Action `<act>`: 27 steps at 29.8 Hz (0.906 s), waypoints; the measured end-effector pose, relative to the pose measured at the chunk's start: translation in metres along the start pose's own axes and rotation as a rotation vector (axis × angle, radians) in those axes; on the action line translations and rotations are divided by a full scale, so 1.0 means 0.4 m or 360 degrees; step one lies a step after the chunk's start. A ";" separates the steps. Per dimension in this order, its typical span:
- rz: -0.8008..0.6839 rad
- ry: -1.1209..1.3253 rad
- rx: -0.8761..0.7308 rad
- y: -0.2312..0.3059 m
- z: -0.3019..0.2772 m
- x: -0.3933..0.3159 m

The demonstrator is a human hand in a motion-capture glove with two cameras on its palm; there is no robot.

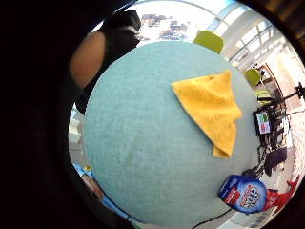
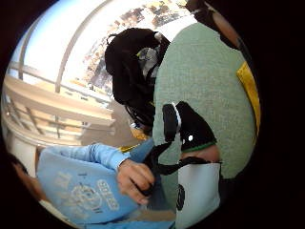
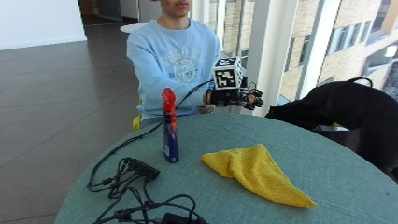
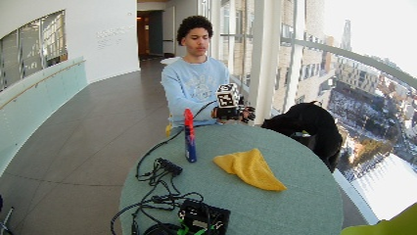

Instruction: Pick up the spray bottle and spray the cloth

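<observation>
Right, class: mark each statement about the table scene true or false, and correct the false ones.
1. The spray bottle stands upright on the table. True.
2. The gloved hand grips the bottle. False: it is raised above the table's far edge, apart from the bottle, holding nothing.
3. The yellow cloth lies crumpled on the table beside the bottle, not touching it. True.
4. The cloth is draped over the bottle. False: it lies on the table itself.
5. Black cables lie on the table near the bottle. True.
</observation>
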State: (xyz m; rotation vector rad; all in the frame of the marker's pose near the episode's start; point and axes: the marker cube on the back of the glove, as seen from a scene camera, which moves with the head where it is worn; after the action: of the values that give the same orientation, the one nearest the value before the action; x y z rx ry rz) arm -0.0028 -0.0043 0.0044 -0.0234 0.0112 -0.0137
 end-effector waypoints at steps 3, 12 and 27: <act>-0.0010 0.0021 -0.0051 -0.013 0.017 -0.010; 0.0057 0.0053 -0.0174 -0.041 0.048 0.021; 0.0117 0.0063 -0.0217 -0.021 0.061 0.047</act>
State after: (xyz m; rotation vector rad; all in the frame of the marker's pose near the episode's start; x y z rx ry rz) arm 0.0161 -0.0122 0.0290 -0.1588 0.0526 0.0604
